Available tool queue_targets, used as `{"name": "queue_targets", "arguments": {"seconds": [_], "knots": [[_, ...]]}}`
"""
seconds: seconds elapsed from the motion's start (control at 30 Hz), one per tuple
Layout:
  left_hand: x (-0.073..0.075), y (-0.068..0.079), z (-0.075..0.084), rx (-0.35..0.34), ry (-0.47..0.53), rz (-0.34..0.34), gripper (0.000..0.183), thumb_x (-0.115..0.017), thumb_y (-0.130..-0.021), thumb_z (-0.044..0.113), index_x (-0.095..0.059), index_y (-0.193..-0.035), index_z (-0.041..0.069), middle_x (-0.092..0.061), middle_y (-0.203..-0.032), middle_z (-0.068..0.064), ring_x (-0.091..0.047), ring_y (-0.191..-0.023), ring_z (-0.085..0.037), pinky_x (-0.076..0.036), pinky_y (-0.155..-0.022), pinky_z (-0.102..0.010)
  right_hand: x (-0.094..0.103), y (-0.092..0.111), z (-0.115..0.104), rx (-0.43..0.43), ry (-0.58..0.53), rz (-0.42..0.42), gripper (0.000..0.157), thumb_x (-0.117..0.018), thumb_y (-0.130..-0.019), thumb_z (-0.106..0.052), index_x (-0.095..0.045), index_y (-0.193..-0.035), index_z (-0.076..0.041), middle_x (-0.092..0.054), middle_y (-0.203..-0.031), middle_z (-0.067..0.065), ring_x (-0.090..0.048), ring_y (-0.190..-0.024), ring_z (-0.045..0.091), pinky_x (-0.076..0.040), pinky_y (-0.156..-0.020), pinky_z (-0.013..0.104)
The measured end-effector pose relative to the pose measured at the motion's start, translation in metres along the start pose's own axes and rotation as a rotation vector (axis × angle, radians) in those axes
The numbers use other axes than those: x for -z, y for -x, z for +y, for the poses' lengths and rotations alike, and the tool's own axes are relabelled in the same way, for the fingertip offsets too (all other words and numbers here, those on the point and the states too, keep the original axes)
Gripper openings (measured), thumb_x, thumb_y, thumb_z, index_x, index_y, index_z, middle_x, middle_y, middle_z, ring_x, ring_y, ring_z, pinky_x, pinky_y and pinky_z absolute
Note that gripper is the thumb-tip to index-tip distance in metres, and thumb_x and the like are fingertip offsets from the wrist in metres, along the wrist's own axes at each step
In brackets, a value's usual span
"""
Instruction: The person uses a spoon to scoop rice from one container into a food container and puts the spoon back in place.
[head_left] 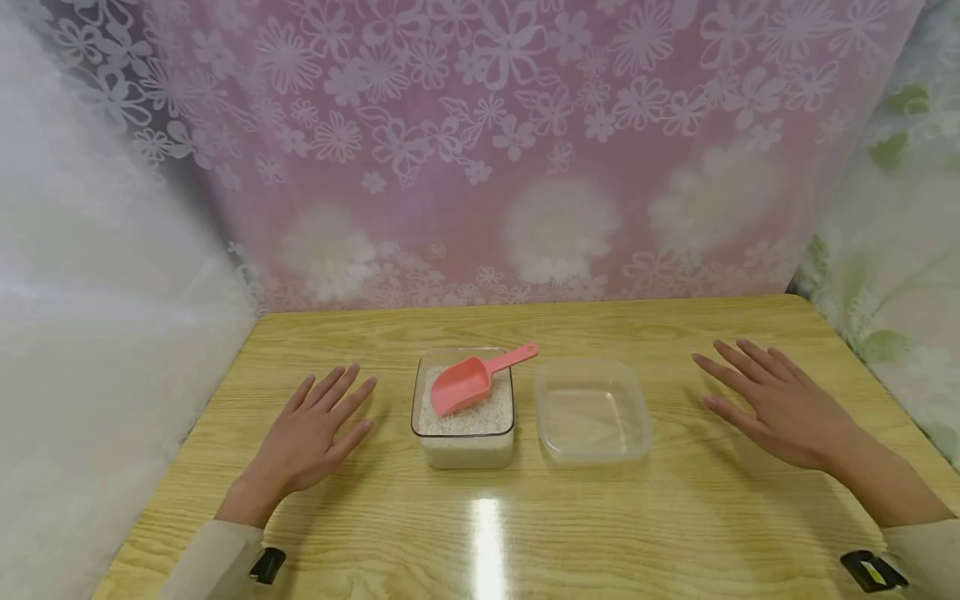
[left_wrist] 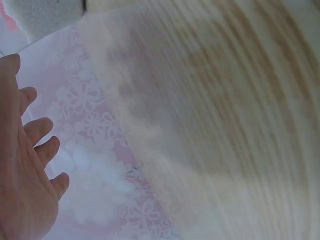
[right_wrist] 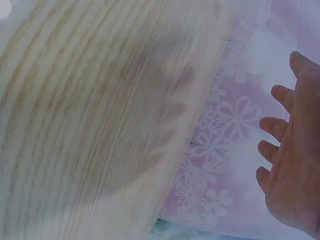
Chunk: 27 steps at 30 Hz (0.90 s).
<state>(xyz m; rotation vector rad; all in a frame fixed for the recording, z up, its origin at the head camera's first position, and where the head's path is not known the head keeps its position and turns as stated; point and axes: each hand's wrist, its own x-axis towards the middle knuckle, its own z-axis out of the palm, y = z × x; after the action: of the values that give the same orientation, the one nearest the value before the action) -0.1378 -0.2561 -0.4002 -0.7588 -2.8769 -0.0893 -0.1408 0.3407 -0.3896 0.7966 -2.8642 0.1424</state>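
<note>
Pink scoop (head_left: pixel 459 387), handle (head_left: pixel 513 359) pierced at its tip, rests on pale grains (head_left: pixel 487 415) inside a clear container (head_left: pixel 463 434), nearer the left edge of the tabletop (head_left: pixel 375 533); left hand (head_left: pixel 309 435) and right hand (head_left: pixel 787 410), fingers outstretched!

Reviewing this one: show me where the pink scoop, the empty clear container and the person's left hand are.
Pink scoop (head_left: pixel 461 387): head view, on the scoop's bowl.
Empty clear container (head_left: pixel 590 414): head view, on its bare floor.
Left hand (head_left: pixel 308 440): head view, on the back of the hand.
</note>
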Motion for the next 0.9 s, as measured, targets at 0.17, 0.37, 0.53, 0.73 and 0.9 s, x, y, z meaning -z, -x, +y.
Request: {"name": "queue_targets", "arguments": {"seconds": [0.17, 0.37, 0.53, 0.73, 0.9], "knots": [[0.003, -0.004, 0.001, -0.014, -0.004, 0.007, 0.06, -0.041, -0.1, 0.049, -0.03, -0.152, 0.022, -0.024, -0.155, -0.01, -0.018, -0.142, -0.028, -0.011, -0.114, -0.05, 0.003, -0.003, -0.005, -0.02, -0.007, -0.01, 0.065, -0.055, -0.097, -0.038, -0.027, -0.153, -0.022, -0.028, -0.152, 0.019, -0.014, -0.142, 0.035, 0.003, -0.116, 0.046], [0.007, -0.007, 0.002, -0.02, -0.002, 0.023, 0.061, -0.043, -0.099, 0.049, -0.029, -0.152, 0.023, -0.024, -0.156, -0.01, -0.019, -0.142, -0.028, -0.011, -0.115, -0.049, 0.005, -0.007, -0.01, -0.014, -0.015, -0.001, 0.066, -0.055, -0.097, -0.037, -0.025, -0.154, -0.023, -0.023, -0.155, 0.016, -0.015, -0.142, 0.034, 0.002, -0.116, 0.047], [0.009, -0.008, 0.003, -0.027, 0.003, 0.017, 0.061, -0.042, -0.099, 0.05, -0.029, -0.152, 0.023, -0.022, -0.156, -0.009, -0.018, -0.143, -0.027, -0.01, -0.115, -0.048, 0.007, -0.011, -0.014, 0.0, -0.02, 0.003, 0.066, -0.055, -0.097, -0.037, -0.025, -0.154, -0.022, -0.022, -0.155, 0.015, -0.014, -0.142, 0.034, 0.002, -0.116, 0.046], [0.01, -0.008, 0.003, -0.03, 0.004, 0.028, 0.06, -0.041, -0.1, 0.05, -0.029, -0.152, 0.023, -0.021, -0.157, -0.008, -0.017, -0.143, -0.027, -0.01, -0.115, -0.048, 0.009, -0.018, -0.021, 0.016, -0.014, 0.014, 0.064, -0.055, -0.097, -0.037, -0.027, -0.153, -0.022, -0.027, -0.153, 0.018, -0.016, -0.142, 0.035, 0.0, -0.116, 0.047], [0.013, -0.009, 0.003, -0.038, 0.004, 0.029, 0.06, -0.04, -0.1, 0.05, -0.029, -0.153, 0.023, -0.022, -0.156, -0.008, -0.017, -0.143, -0.027, -0.011, -0.115, -0.048, 0.012, -0.024, -0.026, 0.028, -0.014, 0.015, 0.064, -0.054, -0.097, -0.038, -0.026, -0.153, -0.022, -0.026, -0.153, 0.017, -0.015, -0.142, 0.034, -0.001, -0.116, 0.046]]}}
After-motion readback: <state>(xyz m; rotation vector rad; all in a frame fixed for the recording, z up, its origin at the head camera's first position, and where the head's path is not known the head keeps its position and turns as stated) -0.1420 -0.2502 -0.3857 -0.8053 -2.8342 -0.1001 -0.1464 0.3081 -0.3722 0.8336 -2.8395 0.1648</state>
